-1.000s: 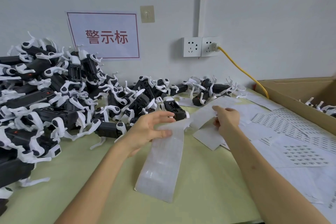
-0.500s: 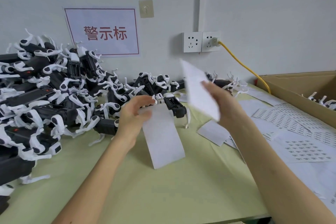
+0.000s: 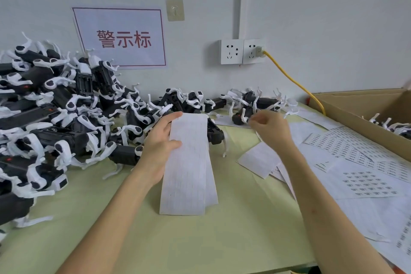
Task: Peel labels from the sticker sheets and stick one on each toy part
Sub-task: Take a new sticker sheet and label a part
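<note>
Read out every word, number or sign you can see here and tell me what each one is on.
"警示标": red characters on the white wall sign.
Printed sticker sheets at the right: rows of dark marks, too small to read.
Sticker strip held by the left hand: faint grid only, nothing legible.
Toy parts: no readable text.

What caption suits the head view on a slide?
Left hand holds a sticker sheet; right hand hovers beside black-and-white toy parts.
</note>
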A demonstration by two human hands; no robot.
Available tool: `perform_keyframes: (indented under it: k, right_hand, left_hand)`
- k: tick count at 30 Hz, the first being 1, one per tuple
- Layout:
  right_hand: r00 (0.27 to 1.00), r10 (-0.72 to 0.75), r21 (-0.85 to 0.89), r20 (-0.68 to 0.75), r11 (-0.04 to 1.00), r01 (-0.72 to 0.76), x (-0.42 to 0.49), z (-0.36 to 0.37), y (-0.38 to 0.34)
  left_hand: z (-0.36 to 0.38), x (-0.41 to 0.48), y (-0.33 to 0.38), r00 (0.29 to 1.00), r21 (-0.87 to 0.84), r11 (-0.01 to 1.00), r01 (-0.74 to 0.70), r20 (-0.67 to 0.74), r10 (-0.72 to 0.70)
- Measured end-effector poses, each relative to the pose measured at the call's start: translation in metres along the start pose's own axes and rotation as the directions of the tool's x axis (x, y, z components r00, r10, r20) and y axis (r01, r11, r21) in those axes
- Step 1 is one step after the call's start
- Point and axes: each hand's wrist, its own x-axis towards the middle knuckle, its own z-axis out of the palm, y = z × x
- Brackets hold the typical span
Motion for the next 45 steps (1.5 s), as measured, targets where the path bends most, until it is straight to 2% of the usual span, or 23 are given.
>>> perform_keyframes:
  k: [2, 4, 5, 7, 10, 13, 16, 18, 20, 21, 22, 24, 28, 31, 33, 34, 40, 41, 43, 45]
  right_hand:
    - [0.983, 0.181, -0.23, -0.032, 0.956, -0.183, 0.009, -0.014, 0.026]
    - [0.925, 0.38, -0.441, -0.003, 0.83, -0.342, 0.013, -0.023, 0.045]
    - [0.895, 0.445, -0.487, 0.022, 0.787, -0.379, 0.013, -0.025, 0.05]
    - [0.883, 0.468, -0.485, 0.034, 0.781, -0.395, 0.014, -0.023, 0.057]
    - [0.927, 0.375, -0.439, -0.014, 0.831, -0.343, 0.016, -0.019, 0.052]
    - [0.959, 0.276, -0.253, -0.064, 0.925, -0.283, 0.015, -0.021, 0.047]
    - [0.981, 0.138, 0.115, -0.138, 0.986, -0.122, 0.012, -0.035, 0.033]
    - [0.995, 0.091, 0.44, -0.044, 0.896, -0.062, 0.009, -0.048, 0.017]
    - [0.978, -0.081, 0.729, 0.192, 0.679, -0.087, 0.003, -0.057, 0.003]
    - [0.942, -0.185, 0.794, 0.279, 0.596, -0.118, -0.002, -0.059, -0.003]
    - [0.906, -0.268, 0.815, 0.329, 0.565, -0.129, -0.006, -0.056, -0.01]
    - [0.869, -0.34, 0.763, 0.36, 0.643, -0.065, -0.014, -0.038, -0.026]
    - [0.897, -0.291, 0.717, 0.332, 0.696, -0.039, -0.034, 0.014, -0.049]
    - [0.902, -0.354, 0.444, 0.246, 0.868, 0.22, -0.047, 0.043, -0.051]
    - [0.861, -0.45, 0.21, 0.236, 0.889, 0.407, -0.052, 0.056, -0.049]
    - [0.846, -0.478, 0.176, 0.234, 0.877, 0.447, -0.054, 0.06, -0.049]
    - [0.891, -0.448, 0.391, 0.065, 0.833, 0.391, -0.07, 0.064, -0.056]
    - [0.901, -0.421, 0.423, 0.103, 0.839, 0.343, -0.072, 0.063, -0.058]
    - [0.893, -0.354, 0.429, 0.279, 0.878, 0.214, -0.077, 0.064, -0.061]
    - [0.819, -0.322, 0.335, 0.475, 0.927, 0.171, -0.08, 0.067, -0.06]
  left_hand:
    - [0.002, -0.001, -0.001, 1.0, 0.035, 0.999, -0.003, 0.03, 0.002]
    - [0.002, -0.001, -0.002, 0.999, 0.098, 0.995, 0.002, 0.048, -0.006]
    - [0.003, -0.001, -0.003, 0.999, 0.128, 0.992, 0.007, 0.052, -0.014]
    - [0.004, -0.001, -0.003, 0.999, 0.171, 0.985, 0.014, 0.045, -0.022]
    - [0.004, -0.002, -0.002, 1.0, 0.196, 0.98, 0.015, 0.004, -0.016]
    - [0.004, -0.002, 0.0, 0.999, 0.182, 0.983, 0.013, -0.036, -0.007]
    - [0.003, -0.002, 0.002, 0.998, 0.145, 0.989, 0.016, -0.066, -0.007]
    - [0.003, -0.002, 0.003, 0.997, 0.13, 0.991, 0.01, -0.08, 0.0]
    - [0.004, -0.002, 0.003, 0.996, 0.115, 0.993, 0.003, -0.092, 0.008]
    - [0.005, -0.002, 0.004, 0.996, 0.104, 0.995, 0.003, -0.093, 0.007]
    - [0.006, -0.002, 0.004, 0.996, 0.094, 0.996, 0.005, -0.088, 0.003]
    - [0.008, -0.004, 0.006, 0.998, 0.089, 0.996, 0.016, -0.054, -0.011]
    - [0.014, -0.005, 0.007, 0.998, 0.023, 0.999, 0.039, -0.042, -0.038]
    - [0.016, -0.004, 0.01, 1.0, -0.125, 0.992, 0.024, 0.009, -0.023]
    - [0.017, -0.004, 0.009, 1.0, -0.094, 0.995, -0.03, -0.001, 0.03]
    - [0.017, -0.004, 0.008, 0.998, -0.062, 0.996, -0.063, -0.022, 0.062]
    - [0.009, -0.001, 0.006, 0.964, -0.108, 0.981, -0.164, -0.23, 0.136]
    - [0.007, 0.0, 0.006, 0.95, -0.111, 0.977, -0.183, -0.275, 0.147]
    - [0.005, 0.001, 0.006, 0.914, -0.099, 0.968, -0.23, -0.363, 0.18]
    - [0.006, 0.0, 0.006, 0.875, -0.025, 0.963, -0.267, -0.425, 0.232]
